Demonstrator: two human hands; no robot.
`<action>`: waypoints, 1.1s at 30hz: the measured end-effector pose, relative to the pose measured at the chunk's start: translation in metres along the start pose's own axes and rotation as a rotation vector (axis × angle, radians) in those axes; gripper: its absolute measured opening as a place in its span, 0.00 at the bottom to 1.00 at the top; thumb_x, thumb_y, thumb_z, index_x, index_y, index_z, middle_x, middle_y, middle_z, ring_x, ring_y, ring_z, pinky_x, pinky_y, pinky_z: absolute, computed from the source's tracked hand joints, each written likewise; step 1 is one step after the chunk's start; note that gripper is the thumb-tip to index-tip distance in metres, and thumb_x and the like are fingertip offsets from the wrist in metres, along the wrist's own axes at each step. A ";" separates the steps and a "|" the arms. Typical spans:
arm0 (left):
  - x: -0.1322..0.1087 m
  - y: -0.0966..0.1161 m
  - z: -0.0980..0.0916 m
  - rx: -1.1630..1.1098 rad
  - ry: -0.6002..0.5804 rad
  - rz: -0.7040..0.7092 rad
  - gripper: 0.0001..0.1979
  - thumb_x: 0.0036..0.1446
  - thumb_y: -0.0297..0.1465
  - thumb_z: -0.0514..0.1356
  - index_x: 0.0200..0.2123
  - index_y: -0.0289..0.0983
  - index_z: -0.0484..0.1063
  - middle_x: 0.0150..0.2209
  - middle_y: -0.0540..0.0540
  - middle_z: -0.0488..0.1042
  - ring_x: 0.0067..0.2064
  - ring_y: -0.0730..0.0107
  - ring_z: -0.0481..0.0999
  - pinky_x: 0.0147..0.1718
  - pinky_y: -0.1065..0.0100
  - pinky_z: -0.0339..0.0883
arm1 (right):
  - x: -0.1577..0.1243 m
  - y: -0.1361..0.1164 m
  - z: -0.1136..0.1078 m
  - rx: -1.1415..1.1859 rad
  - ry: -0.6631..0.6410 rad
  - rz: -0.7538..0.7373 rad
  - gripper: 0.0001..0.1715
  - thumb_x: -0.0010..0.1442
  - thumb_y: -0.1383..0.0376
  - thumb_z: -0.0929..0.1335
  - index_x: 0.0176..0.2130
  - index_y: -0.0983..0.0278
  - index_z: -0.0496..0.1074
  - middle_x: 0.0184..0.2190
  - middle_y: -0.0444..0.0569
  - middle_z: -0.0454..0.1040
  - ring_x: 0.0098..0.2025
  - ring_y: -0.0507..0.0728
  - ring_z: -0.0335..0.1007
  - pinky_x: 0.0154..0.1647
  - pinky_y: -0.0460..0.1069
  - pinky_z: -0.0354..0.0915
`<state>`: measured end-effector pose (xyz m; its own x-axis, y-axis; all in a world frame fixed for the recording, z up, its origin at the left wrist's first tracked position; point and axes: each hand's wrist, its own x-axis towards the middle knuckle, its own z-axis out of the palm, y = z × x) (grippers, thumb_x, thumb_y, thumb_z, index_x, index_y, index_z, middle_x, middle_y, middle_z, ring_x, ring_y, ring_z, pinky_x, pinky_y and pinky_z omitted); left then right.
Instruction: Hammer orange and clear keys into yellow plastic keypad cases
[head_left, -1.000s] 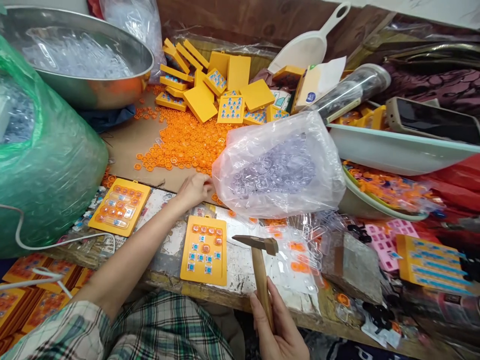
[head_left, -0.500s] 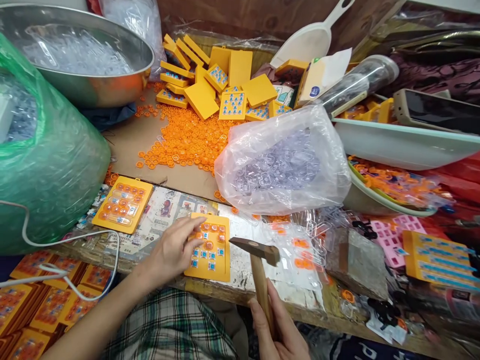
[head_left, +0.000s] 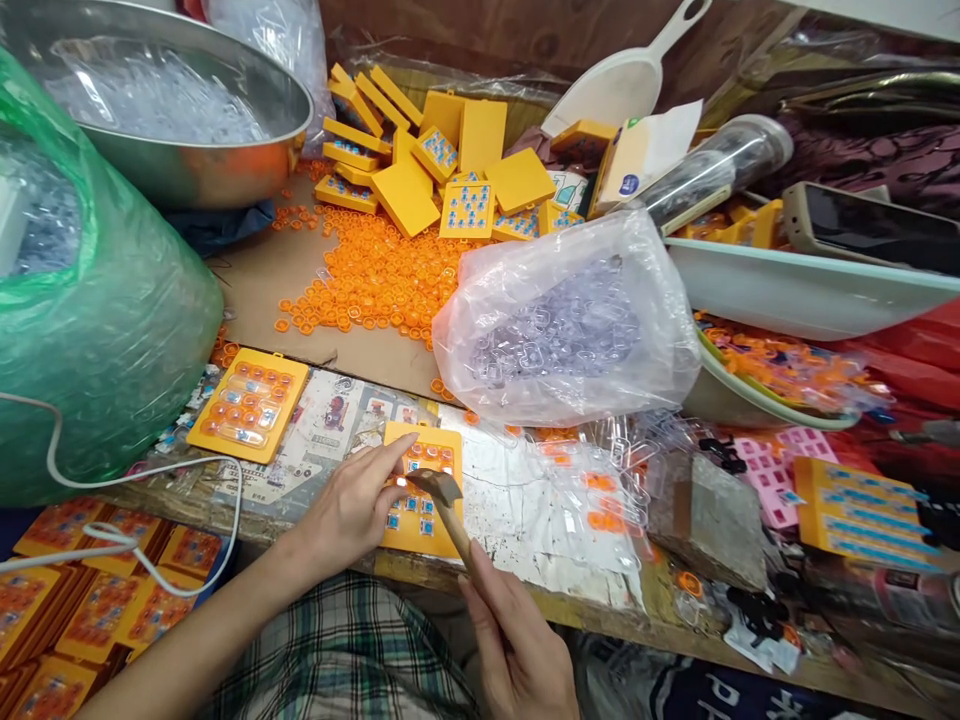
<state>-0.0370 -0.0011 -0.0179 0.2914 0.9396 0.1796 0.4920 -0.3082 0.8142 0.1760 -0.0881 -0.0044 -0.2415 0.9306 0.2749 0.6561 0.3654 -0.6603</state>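
Yellow plastic forms the panel (head_left: 412, 540) in front of the person, lying flat near the front edge of the tabletop (head_left: 506, 540), with orange caps along its upper part and small blue squares lower down. The left hand (head_left: 349, 510) reaches over its left side, thumb and forefinger extended across the face; the fingers hide whatever may lie between them, so I cannot tell whether that grip is clamped on anything. In the right hand (head_left: 521, 640) the grip is wrapped around the wooden handle of a hammer (head_left: 454, 522). Its metal head is over the panel, just beside the left thumb; whether it touches the surface is unclear.

Left of the hands lies a second panel (head_left: 247, 405), fitted with orange caps and a few blue pieces, close to a green bag (head_left: 105, 380). Behind, loose orange rings (head_left: 375, 280) are spread over brown cardboard (head_left: 255, 275), and a heap of yellow panels (head_left: 405, 195) is piled at the back. A translucent bag (head_left: 562, 405) full of clear plastic pieces stands right of the rings. Toward the right are a grey block (head_left: 712, 520) and a pale tray (head_left: 802, 300) with a phone (head_left: 870, 228) resting across it. More filled panels (head_left: 97, 615) are stacked below the tabletop at lower left.
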 end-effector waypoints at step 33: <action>0.036 0.000 -0.008 -0.060 0.189 -0.088 0.11 0.57 0.28 0.59 0.43 0.35 0.75 0.39 0.43 0.79 0.39 0.67 0.78 0.41 0.65 0.74 | -0.010 0.009 -0.004 0.020 0.222 0.152 0.30 0.59 0.73 0.66 0.59 0.57 0.65 0.46 0.50 0.77 0.42 0.55 0.76 0.45 0.47 0.72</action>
<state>-0.0332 0.0340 -0.0066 0.0873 0.9755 0.2020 0.4572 -0.2194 0.8619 0.1874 -0.0939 -0.0099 0.0227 0.9483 0.3165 0.6584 0.2241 -0.7185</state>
